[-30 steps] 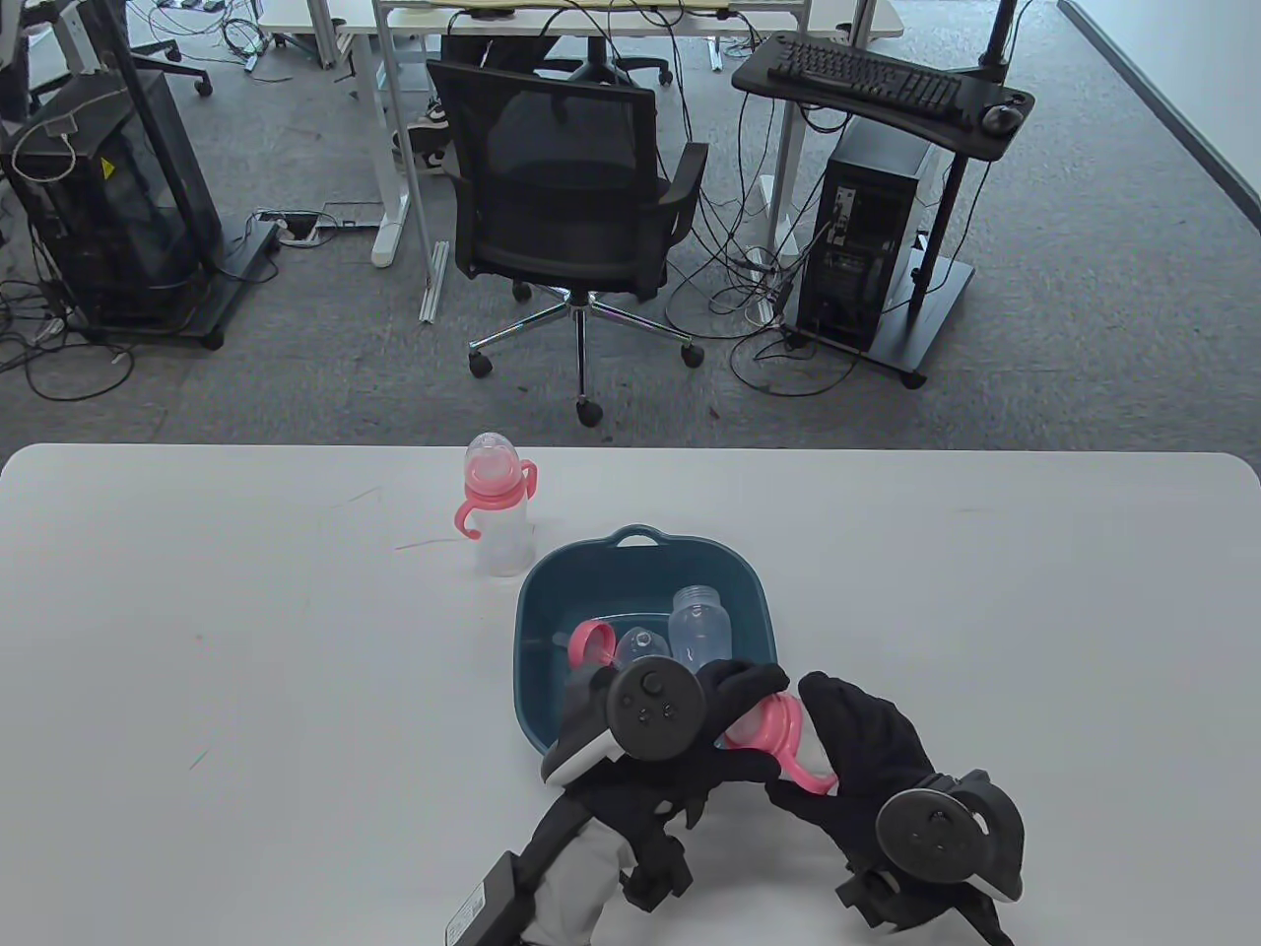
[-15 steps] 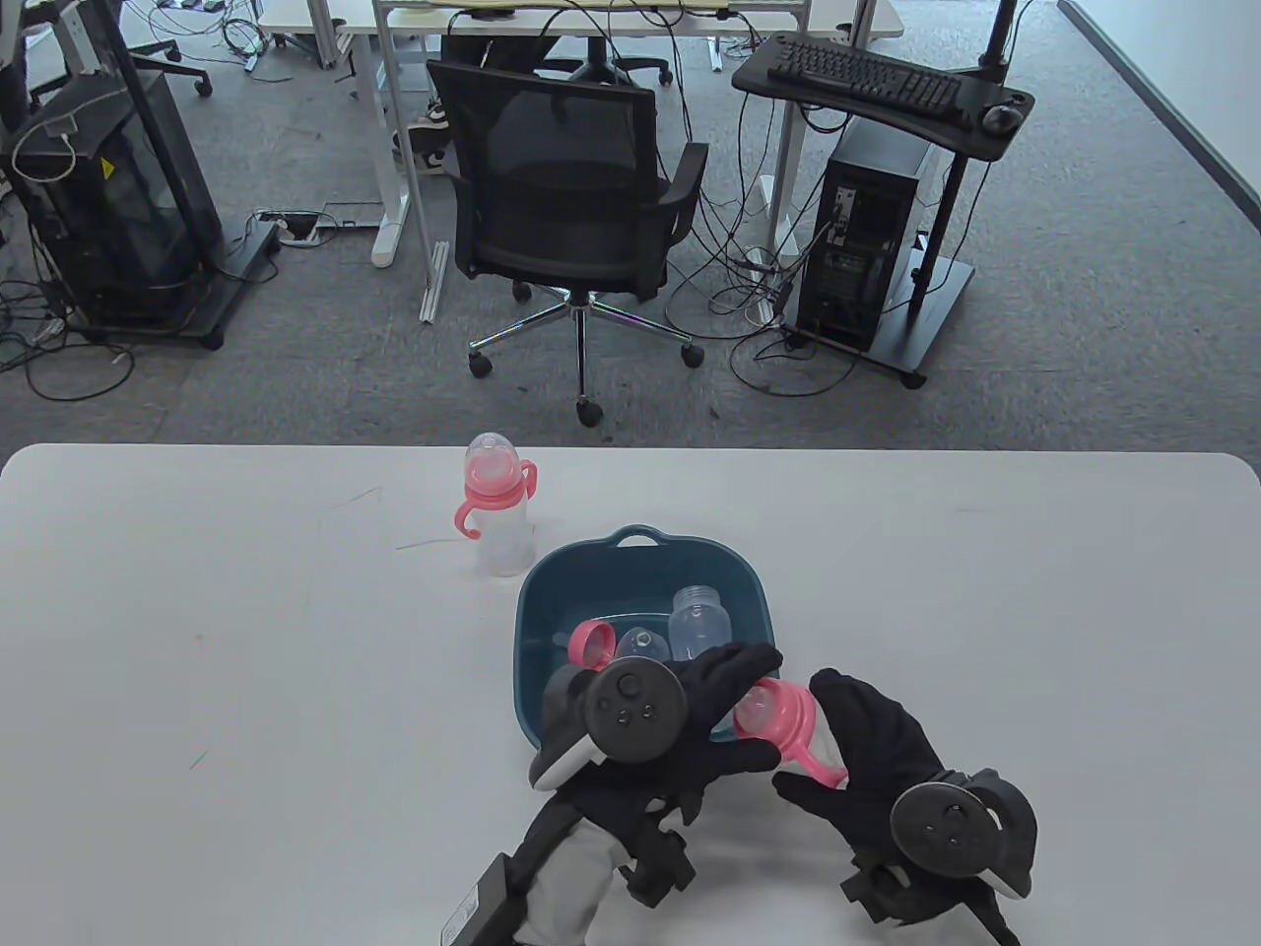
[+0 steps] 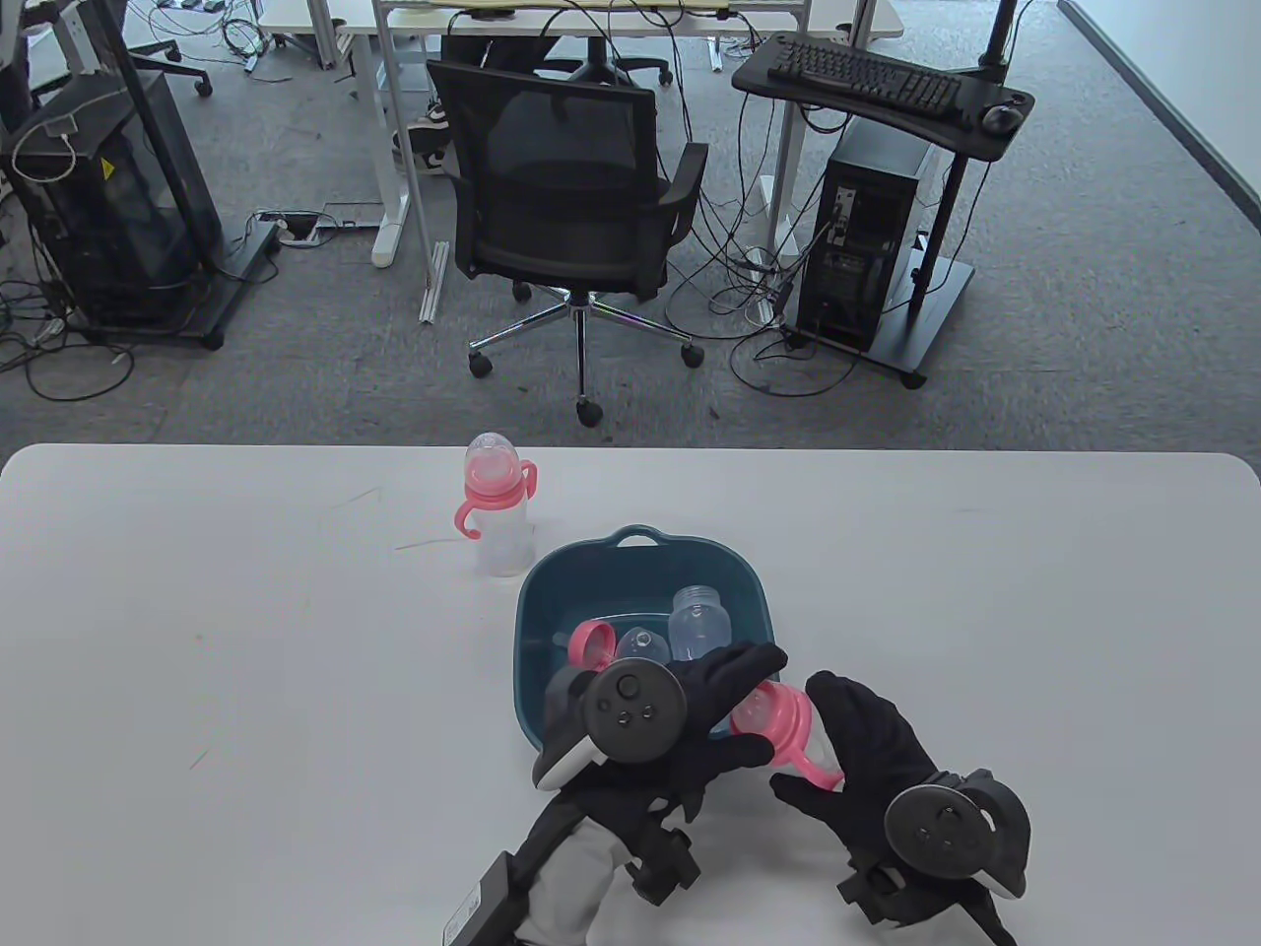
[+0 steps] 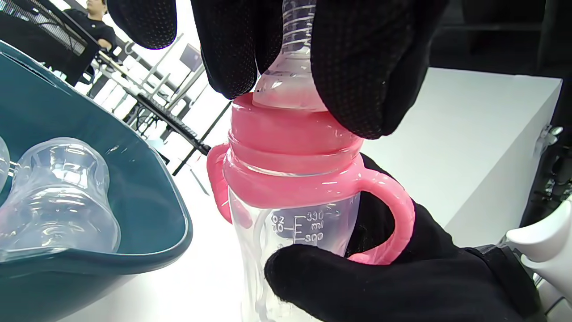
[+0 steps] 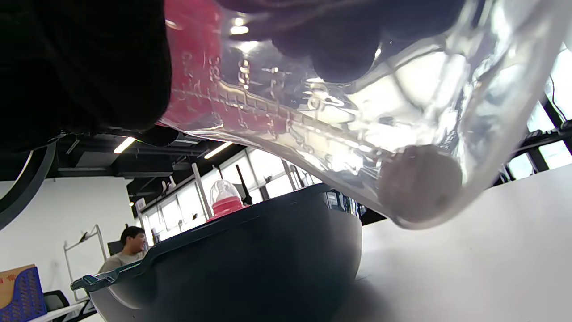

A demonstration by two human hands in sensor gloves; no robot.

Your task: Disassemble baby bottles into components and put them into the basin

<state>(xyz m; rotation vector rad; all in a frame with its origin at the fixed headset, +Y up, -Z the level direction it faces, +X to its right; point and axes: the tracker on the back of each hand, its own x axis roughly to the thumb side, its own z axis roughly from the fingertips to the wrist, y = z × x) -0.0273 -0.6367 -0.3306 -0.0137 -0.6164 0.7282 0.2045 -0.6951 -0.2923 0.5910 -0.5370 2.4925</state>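
Observation:
A baby bottle point(image 3: 785, 727) with a pink handled collar point(image 4: 290, 147) is held tilted just off the near right corner of the teal basin point(image 3: 537, 601). My left hand point(image 3: 754, 705) comes from the left, and its fingers point(image 4: 357, 67) grip the clear nipple above the collar. My right hand point(image 3: 813, 734) wraps the clear bottle body point(image 5: 335, 112) below the handles. In the basin lie a clear bottle body point(image 3: 699, 623), a pink ring point(image 3: 591, 642) and a clear nipple point(image 3: 640, 645). A second assembled bottle point(image 3: 497, 503) stands upright behind the basin's left corner.
The white table point(image 3: 246, 641) reaches left and right of the basin. Beyond its far edge stand an office chair point(image 3: 571, 197), a keyboard stand point(image 3: 877, 84) and a computer tower. A person point(image 5: 129, 246) sits far off in the right wrist view.
Both hands kept hold of the bottle. My left hand slid a little to the left, so more of the nipple and pink collar shows between the hands.

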